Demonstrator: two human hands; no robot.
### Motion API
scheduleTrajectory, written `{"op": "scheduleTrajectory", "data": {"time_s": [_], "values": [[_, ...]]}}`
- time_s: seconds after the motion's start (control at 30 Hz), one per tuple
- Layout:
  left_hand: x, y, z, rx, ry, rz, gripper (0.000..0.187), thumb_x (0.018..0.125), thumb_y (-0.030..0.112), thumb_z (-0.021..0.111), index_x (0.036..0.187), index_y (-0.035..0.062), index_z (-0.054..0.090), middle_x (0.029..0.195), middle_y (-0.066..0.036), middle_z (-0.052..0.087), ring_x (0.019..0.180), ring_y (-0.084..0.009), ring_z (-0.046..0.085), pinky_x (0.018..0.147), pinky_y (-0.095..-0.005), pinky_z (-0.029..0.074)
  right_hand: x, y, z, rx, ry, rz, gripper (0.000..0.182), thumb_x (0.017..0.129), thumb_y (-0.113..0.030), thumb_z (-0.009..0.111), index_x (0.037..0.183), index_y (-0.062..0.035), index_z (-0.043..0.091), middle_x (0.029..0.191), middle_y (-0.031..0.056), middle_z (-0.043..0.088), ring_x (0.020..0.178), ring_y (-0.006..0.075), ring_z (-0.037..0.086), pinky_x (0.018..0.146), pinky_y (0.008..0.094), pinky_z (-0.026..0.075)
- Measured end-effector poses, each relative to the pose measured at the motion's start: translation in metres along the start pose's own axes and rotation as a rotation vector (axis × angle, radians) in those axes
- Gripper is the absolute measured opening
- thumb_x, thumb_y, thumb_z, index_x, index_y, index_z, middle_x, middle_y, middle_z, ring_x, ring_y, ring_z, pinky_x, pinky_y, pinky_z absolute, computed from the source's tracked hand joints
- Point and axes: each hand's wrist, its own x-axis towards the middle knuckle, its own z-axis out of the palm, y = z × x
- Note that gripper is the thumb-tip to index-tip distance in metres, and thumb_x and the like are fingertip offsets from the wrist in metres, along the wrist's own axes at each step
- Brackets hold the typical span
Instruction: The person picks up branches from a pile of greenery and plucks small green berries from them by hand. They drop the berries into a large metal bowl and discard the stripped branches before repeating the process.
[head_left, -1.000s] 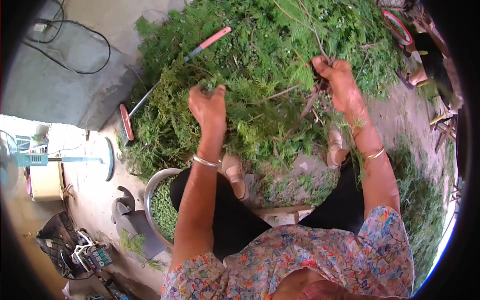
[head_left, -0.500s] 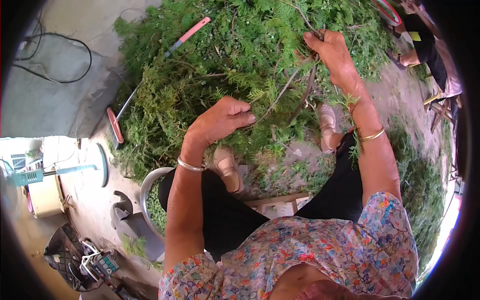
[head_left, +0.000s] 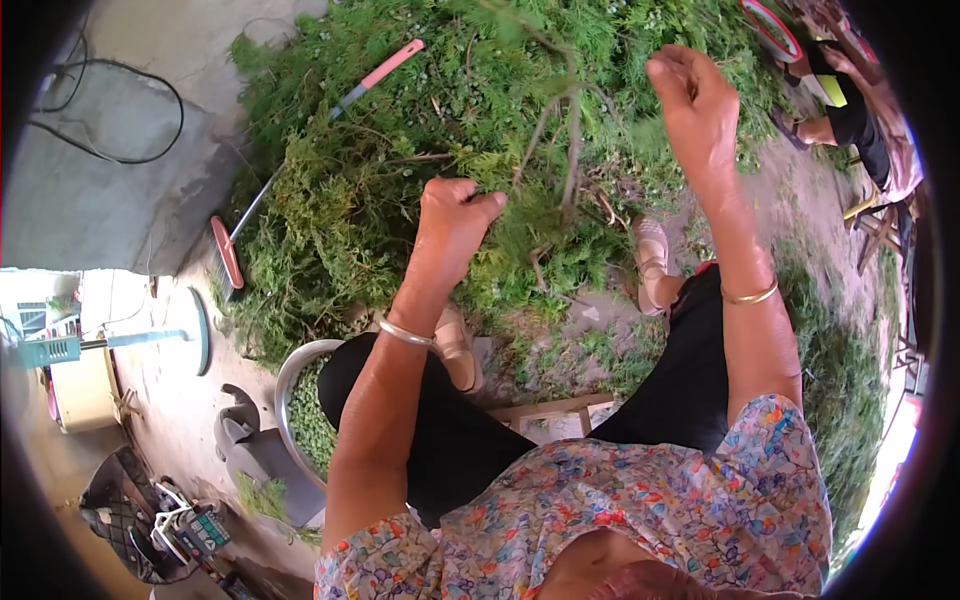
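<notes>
A thin, forked brown branch with feathery green foliage point(head_left: 573, 150) shows blurred between the hands, over a broad pile of loose green cuttings point(head_left: 330, 220). The right hand point(head_left: 700, 110) is raised beside it, loosely open, thumb apart from the bent fingers, with no stem visible in its grasp. The left hand point(head_left: 450, 220) is lower, on the branch's other side, thumb and curled fingers drawn close together; whether they pinch a sprig cannot be told. The branch looks light, its woody stem fairly stiff and springy, its leafy tips soft and apt to snag or shed. The bare stem just below the fork seems the surest hold. Beyond the left hand lies a pink-handled broom point(head_left: 390, 65); nearer the body, to that hand's outer side, sits a round metal basin point(head_left: 281, 395) of small green berries point(head_left: 313, 415).
</notes>
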Motion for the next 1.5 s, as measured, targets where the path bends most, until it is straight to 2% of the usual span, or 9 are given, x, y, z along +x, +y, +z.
{"op": "scheduleTrajectory", "data": {"time_s": [0.17, 0.23, 0.43, 0.67, 0.77, 0.9, 1.33, 1.4, 1.5], "values": [[0.015, -0.009, 0.022, -0.24, 0.042, -0.067, 0.015, 0.077, 0.001, 0.061, 0.066, -0.0014, 0.052, 0.061, 0.003, 0.044, 0.055, -0.0064, 0.036, 0.047, -0.0266, 0.03, -0.057, -0.008, 0.031, -0.067, -0.542, 0.163, 0.027, 0.083, -0.024, 0.06, 0.08, 0.0023, 0.063, 0.078, 0.0153, 0.066, 0.072, 0.0209, 0.063, 0.068, 0.0345, 0.05], [0.013, 0.0, 0.029, -0.329, -0.026, -0.098, 0.007, 0.078, 0.001, 0.059, 0.079, -0.0044, 0.064, 0.068, 0.001, 0.054, 0.059, -0.0069, 0.044, 0.052, -0.0245, 0.035, -0.077, -0.006, 0.046, 0.127, -0.822, 0.675, 0.035, 0.084, -0.028, 0.059, 0.074, 0.0057, 0.059, 0.063, 0.0136, 0.056, 0.061, 0.0203, 0.052, 0.06, 0.0382, 0.043], [-0.002, 0.023, 0.03, -0.368, -0.373, -0.113, 0.028, 0.082, 0.002, 0.053, 0.108, -0.0076, 0.058, 0.09, -0.007, 0.061, 0.078, -0.0141, 0.057, 0.064, -0.0258, 0.05, -0.08, -0.004, 0.058, 0.358, -0.551, 0.879, 0.028, 0.082, -0.018, 0.062, 0.068, 0.0054, 0.055, 0.061, 0.0078, 0.052, 0.054, 0.0148, 0.045, 0.049, 0.0368, 0.037], [-0.002, 0.03, 0.009, -0.338, -0.117, -0.069, 0.026, 0.084, 0.004, 0.055, 0.106, -0.011, 0.056, 0.094, -0.014, 0.062, 0.084, -0.021, 0.062, 0.056, -0.031, 0.055, -0.073, 0.017, 0.06, 0.584, -0.479, 0.927, 0.018, 0.074, -0.005, 0.064, 0.062, 0.0013, 0.052, 0.06, 0.0044, 0.047, 0.052, 0.0145, 0.043, 0.049, 0.035, 0.036], [0.003, 0.026, -0.005, -0.395, 0.067, -0.024, 0.021, 0.082, 0.005, 0.058, 0.099, -0.0077, 0.06, 0.08, -0.014, 0.064, 0.063, -0.0204, 0.063, 0.051, -0.028, 0.053, -0.074, 0.018, 0.065, 0.672, -0.402, 1.019, 0.013, 0.075, -0.004, 0.062, 0.07, 0.0017, 0.051, 0.063, 0.0054, 0.047, 0.052, 0.0165, 0.045, 0.05, 0.0342, 0.04], [0.001, 0.025, -0.012, -0.4, 0.009, -0.084, 0.018, 0.083, 0.009, 0.06, 0.093, -0.0067, 0.062, 0.074, -0.013, 0.064, 0.06, -0.0178, 0.062, 0.051, -0.0269, 0.051, -0.063, -0.02, 0.047, 0.883, -0.376, 1.165, 0.015, 0.076, -0.002, 0.059, 0.083, 0.0018, 0.046, 0.069, 0.0093, 0.049, 0.053, 0.0217, 0.051, 0.049, 0.0372, 0.046], [-0.016, 0.031, 0.012, 0.013, -0.135, 0.136, 0.026, 0.089, 0.024, 0.056, 0.087, -0.0011, 0.064, 0.069, 0.0, 0.056, 0.06, -0.0086, 0.05, 0.05, -0.0268, 0.044, -0.066, -0.007, 0.056, 0.937, -0.459, 1.115, 0.012, 0.079, 0.0, 0.057, 0.073, 0.0003, 0.046, 0.067, 0.0102, 0.049, 0.055, 0.0224, 0.052, 0.046, 0.039, 0.046], [-0.019, 0.035, 0.019, -0.45, -0.238, -0.158, 0.024, 0.086, 0.024, 0.061, 0.085, -0.0003, 0.063, 0.066, 0.001, 0.053, 0.058, -0.0093, 0.047, 0.045, -0.0282, 0.041, -0.067, -0.012, 0.058, 0.844, -0.385, 1.132, 0.014, 0.079, 0.0, 0.058, 0.069, -0.0006, 0.047, 0.067, 0.01, 0.049, 0.054, 0.0218, 0.052, 0.044, 0.0379, 0.045], [-0.017, 0.036, 0.017, -0.512, -0.237, -0.181, 0.023, 0.083, 0.022, 0.065, 0.083, -0.0009, 0.063, 0.067, -0.001, 0.055, 0.059, -0.0107, 0.05, 0.045, -0.0294, 0.042, -0.067, -0.027, 0.055, 0.769, -0.317, 1.143, 0.018, 0.079, -0.002, 0.058, 0.065, -0.0017, 0.047, 0.065, 0.0083, 0.048, 0.052, 0.0203, 0.051, 0.041, 0.036, 0.043]]}}
